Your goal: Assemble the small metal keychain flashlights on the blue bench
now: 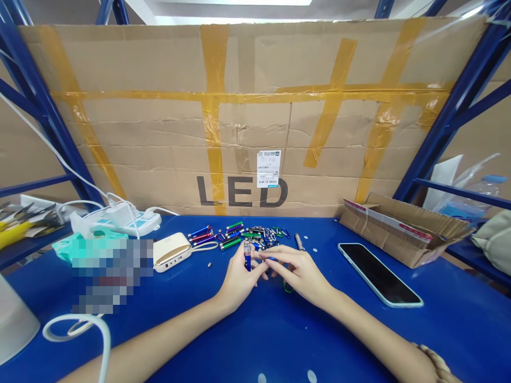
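Note:
My left hand (235, 276) is closed around a small blue flashlight (247, 261), which stands upright with its silver end at the top. Close beside it, my right hand (305, 271) pinches a small blue piece (272, 259) that looks like a carabiner clip; fingers cover most of it. Under the right hand a green carabiner (287, 288) shows in part. Just beyond both hands lie several small coloured flashlights (231, 243) in green, blue and red, next to a heap of small metal parts and clips (261, 235).
A phone (379, 274) and an open cardboard box (407, 234) are at the right. To the left lie a cream-coloured device with a strap (172, 251), a power strip (139, 222) and a white cable (104, 340). A tall cardboard sheet (167, 133) closes off the back.

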Available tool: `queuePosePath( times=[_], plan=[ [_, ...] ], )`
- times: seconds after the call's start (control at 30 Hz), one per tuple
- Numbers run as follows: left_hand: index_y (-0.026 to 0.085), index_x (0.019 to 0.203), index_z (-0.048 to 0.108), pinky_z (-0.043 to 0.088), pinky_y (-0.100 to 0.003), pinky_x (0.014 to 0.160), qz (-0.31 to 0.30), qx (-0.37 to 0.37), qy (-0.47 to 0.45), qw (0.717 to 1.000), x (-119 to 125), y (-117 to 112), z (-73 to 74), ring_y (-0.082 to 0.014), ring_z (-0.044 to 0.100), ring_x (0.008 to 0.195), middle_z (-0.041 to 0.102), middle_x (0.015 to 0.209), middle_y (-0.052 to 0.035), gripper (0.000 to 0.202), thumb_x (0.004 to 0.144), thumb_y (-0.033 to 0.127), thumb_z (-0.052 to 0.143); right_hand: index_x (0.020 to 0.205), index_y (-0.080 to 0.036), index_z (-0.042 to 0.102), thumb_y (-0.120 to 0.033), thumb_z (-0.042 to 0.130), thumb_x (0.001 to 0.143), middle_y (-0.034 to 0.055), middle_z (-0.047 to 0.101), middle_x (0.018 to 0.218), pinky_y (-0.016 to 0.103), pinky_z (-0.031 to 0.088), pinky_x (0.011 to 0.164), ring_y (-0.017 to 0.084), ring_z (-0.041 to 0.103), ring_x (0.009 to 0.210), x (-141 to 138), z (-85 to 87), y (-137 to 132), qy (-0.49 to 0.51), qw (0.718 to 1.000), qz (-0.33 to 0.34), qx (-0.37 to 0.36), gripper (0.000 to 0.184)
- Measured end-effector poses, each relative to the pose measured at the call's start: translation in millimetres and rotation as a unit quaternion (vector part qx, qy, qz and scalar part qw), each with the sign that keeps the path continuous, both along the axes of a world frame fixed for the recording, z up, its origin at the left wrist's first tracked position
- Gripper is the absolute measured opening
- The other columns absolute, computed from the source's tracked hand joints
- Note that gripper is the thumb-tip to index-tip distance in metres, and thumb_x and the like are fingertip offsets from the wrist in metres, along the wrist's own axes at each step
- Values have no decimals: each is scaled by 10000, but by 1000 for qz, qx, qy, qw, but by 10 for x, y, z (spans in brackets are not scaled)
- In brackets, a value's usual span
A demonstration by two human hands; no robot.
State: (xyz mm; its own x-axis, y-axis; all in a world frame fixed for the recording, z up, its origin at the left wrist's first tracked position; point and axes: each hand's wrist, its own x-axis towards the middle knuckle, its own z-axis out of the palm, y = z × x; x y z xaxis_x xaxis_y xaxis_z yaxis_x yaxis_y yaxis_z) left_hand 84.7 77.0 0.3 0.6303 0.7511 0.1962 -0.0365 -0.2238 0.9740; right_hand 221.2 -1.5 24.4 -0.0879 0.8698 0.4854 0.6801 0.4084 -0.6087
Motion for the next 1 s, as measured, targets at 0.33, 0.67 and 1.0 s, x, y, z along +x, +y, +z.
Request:
queuePosePath(
  times=[0.33,0.67,1.0],
  plan=[
    [167,831,354,354,-145,409,-37,-11,-12,999,-19,-19,11,-57,468,538,489,651,32,331,789,479,454,1196,-230,525,-296,378,909,31,598,874,177,455,595,96,578,725,128,-59,22,-203,969,-42,131,329],
    [170,877,349,347,-146,404,-71,-34,-8,997,-34,-13,12,-58,459,546,422,650,48,293,784,425,460,1289,-254,408,-400,330,905,34,522,898,175,407,474,89,546,624,62,-32,-4,-319,943,-78,52,418],
    [169,868,349,322,-150,431,-34,5,-10,999,-3,7,-39,-37,392,525,415,685,43,301,792,433,470,1400,-159,105,-291,272,929,120,474,1059,257,481,548,177,584,763,-23,-35,-13,-295,952,-61,-54,517]
  ],
)
